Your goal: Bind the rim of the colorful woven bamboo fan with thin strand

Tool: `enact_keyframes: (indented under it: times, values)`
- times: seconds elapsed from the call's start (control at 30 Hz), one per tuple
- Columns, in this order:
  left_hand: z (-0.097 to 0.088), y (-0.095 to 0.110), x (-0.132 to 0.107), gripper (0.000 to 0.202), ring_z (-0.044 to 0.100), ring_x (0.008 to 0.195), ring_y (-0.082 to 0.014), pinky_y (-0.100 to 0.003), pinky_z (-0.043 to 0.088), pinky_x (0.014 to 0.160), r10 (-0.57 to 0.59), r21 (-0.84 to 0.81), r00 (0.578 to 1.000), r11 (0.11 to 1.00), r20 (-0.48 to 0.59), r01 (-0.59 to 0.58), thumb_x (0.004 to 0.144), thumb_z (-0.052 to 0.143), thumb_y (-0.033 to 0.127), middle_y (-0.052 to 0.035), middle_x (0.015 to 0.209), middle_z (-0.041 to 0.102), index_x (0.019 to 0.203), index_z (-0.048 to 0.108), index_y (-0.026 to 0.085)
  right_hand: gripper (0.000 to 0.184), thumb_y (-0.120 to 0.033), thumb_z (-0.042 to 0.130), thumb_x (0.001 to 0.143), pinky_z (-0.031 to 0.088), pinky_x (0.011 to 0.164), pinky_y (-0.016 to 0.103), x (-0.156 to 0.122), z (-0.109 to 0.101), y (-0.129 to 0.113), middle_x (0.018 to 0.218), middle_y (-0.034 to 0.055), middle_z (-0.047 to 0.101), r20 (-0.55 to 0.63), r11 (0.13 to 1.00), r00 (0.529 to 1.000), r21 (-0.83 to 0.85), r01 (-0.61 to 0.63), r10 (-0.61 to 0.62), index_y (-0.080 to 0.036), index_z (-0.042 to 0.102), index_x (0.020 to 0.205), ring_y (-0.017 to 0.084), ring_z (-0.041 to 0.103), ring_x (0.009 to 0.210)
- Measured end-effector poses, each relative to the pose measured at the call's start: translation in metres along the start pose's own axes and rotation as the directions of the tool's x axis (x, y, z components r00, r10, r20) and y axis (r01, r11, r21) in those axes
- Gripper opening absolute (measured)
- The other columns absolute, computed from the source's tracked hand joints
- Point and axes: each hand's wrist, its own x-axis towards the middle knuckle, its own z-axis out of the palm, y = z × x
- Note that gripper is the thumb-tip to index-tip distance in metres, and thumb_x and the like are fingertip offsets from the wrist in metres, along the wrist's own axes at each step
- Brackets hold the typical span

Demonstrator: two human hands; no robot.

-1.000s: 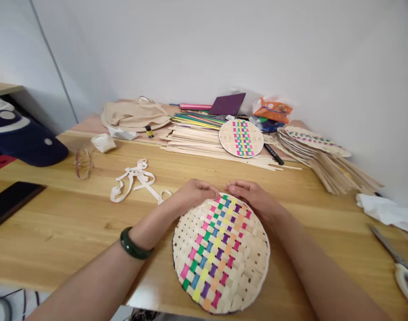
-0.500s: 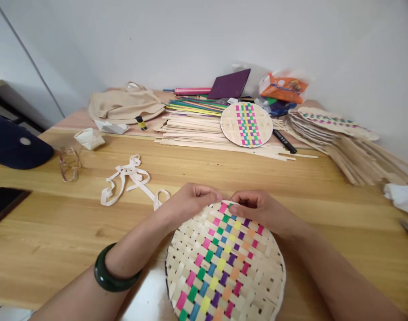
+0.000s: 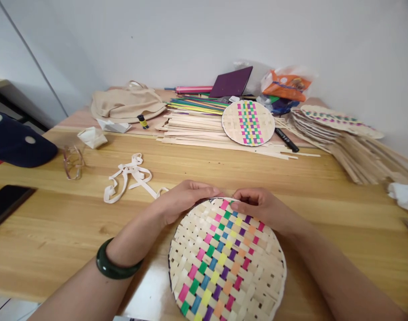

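Note:
A round woven fan panel [image 3: 224,263] with pink, green, blue, yellow, purple and orange strips leans toward me at the table's near edge, its rim bound in white tape. My left hand [image 3: 190,196] pinches the top rim from the left, thumb along the edge. Just right of it, my right hand [image 3: 257,205] grips the same rim, thumb on the front face and fingers curled behind. The fingertips behind the rim are partly hidden. A loose white cloth tape [image 3: 133,174] lies left of the panel, one end running toward my left hand.
Behind are a finished-looking woven disc [image 3: 248,123], bamboo strips [image 3: 190,129], a black marker [image 3: 286,140] and a stack of woven fans [image 3: 337,120]. Leftward lie eyeglasses [image 3: 73,162], a phone [image 3: 8,203], a navy cap [image 3: 21,142], a glue stick [image 3: 142,121] and a beige bag [image 3: 126,104].
My left hand has shifted slightly along the rim, uncovering more of the panel's upper left edge. Both hands still hold the panel. The view has moved a little.

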Motion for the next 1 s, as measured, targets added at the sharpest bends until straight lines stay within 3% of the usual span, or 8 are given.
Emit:
enact_keyframes:
  times: [0.1,0.2,0.4,0.63,0.83,1.0]
  values:
    - [0.0003,-0.0022,0.0020,0.023,0.064,0.073,-0.0135,-0.023,0.047,0.069,0.012,0.038,1.000,0.999,-0.023,-0.011,0.070,0.077,0.030,-0.0057,0.088,0.073,0.087,0.073,0.015,0.031,-0.049,0.070,0.074,0.037,0.056,0.024,0.0004,0.0006,0.0006,0.071,-0.0017,0.055,-0.024,1.000,1.000,-0.010,0.014,-0.014,-0.019,0.063,0.075,0.011,0.048,0.062]
    - [0.0024,-0.0038,0.0039,0.023,0.064,0.069,-0.0130,-0.023,0.047,0.066,0.047,0.070,0.997,0.997,-0.061,-0.043,0.066,0.079,0.026,-0.0047,0.082,0.073,0.084,0.072,0.014,0.030,-0.049,0.069,0.074,0.037,0.055,0.024,0.0004,0.0012,0.0005,0.072,-0.0010,0.057,-0.038,1.000,0.999,-0.001,0.005,-0.005,-0.020,0.063,0.075,0.012,0.049,0.063]
    - [0.0068,-0.0060,0.0071,0.023,0.064,0.066,-0.0130,-0.023,0.047,0.063,0.091,0.116,0.991,0.990,-0.097,-0.079,0.066,0.079,0.029,-0.0046,0.079,0.073,0.083,0.073,0.015,0.029,-0.048,0.069,0.075,0.043,0.065,0.026,0.0010,0.0015,-0.0010,0.086,0.0013,0.062,-0.061,0.999,0.997,-0.015,0.045,-0.045,-0.022,0.065,0.086,0.015,0.055,0.075]
    - [0.0087,-0.0061,0.0060,0.024,0.065,0.072,-0.0150,-0.024,0.048,0.067,0.102,0.127,0.992,0.988,-0.074,-0.092,0.068,0.077,0.030,-0.0055,0.085,0.073,0.087,0.073,0.015,0.027,-0.046,0.070,0.075,0.038,0.058,0.024,0.0010,0.0007,-0.0009,0.074,-0.0013,0.057,-0.057,0.998,0.996,-0.017,0.065,-0.066,-0.020,0.063,0.077,0.012,0.049,0.065]
    - [0.0087,-0.0026,0.0052,0.028,0.064,0.082,-0.0167,-0.025,0.047,0.071,0.113,0.119,0.989,0.988,-0.100,-0.101,0.079,0.065,0.038,-0.0066,0.095,0.074,0.094,0.075,0.016,0.026,-0.046,0.065,0.079,0.036,0.057,0.024,-0.0018,0.0014,-0.0021,0.074,-0.0015,0.054,-0.018,0.998,0.998,-0.028,0.056,-0.057,-0.020,0.061,0.078,0.011,0.046,0.063]
    - [0.0018,-0.0031,0.0069,0.022,0.062,0.073,-0.0155,-0.025,0.046,0.066,0.148,0.172,0.985,0.976,-0.086,-0.132,0.075,0.065,0.028,-0.0049,0.082,0.073,0.090,0.075,0.016,0.027,-0.046,0.065,0.079,0.035,0.056,0.024,-0.0030,0.0031,-0.0038,0.073,-0.0011,0.052,0.008,0.998,0.998,-0.038,0.059,-0.059,-0.020,0.059,0.076,0.011,0.044,0.062]
